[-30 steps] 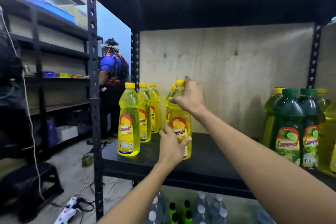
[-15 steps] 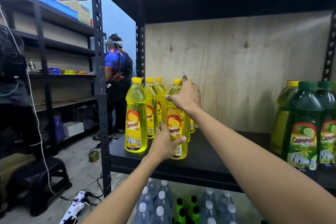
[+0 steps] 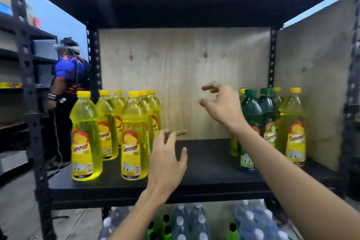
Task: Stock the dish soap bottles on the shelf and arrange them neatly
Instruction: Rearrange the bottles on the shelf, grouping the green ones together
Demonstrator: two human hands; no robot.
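Several yellow dish soap bottles stand in two rows at the left of the black shelf point(image 3: 204, 165); the front two are one bottle point(image 3: 85, 138) at the left and another point(image 3: 134, 140) beside it. My left hand point(image 3: 167, 160) hovers just right of that second bottle, fingers loosely spread, holding nothing. My right hand point(image 3: 220, 103) is raised over the bare middle of the shelf, fingers half curled and empty. At the right stand two green bottles point(image 3: 251, 128) and several yellow ones, the nearest yellow bottle point(image 3: 294, 128) by the side panel.
A plywood back panel point(image 3: 185, 76) closes the shelf. Below it lie packs of clear water bottles point(image 3: 187, 222) and green-capped bottles. Another person point(image 3: 68, 87) stands at the left by a second rack, with cables on the floor.
Both hands have let go of the front yellow bottle, which now stands in the second row. The hands moved right, away from it, and the view shifted right.
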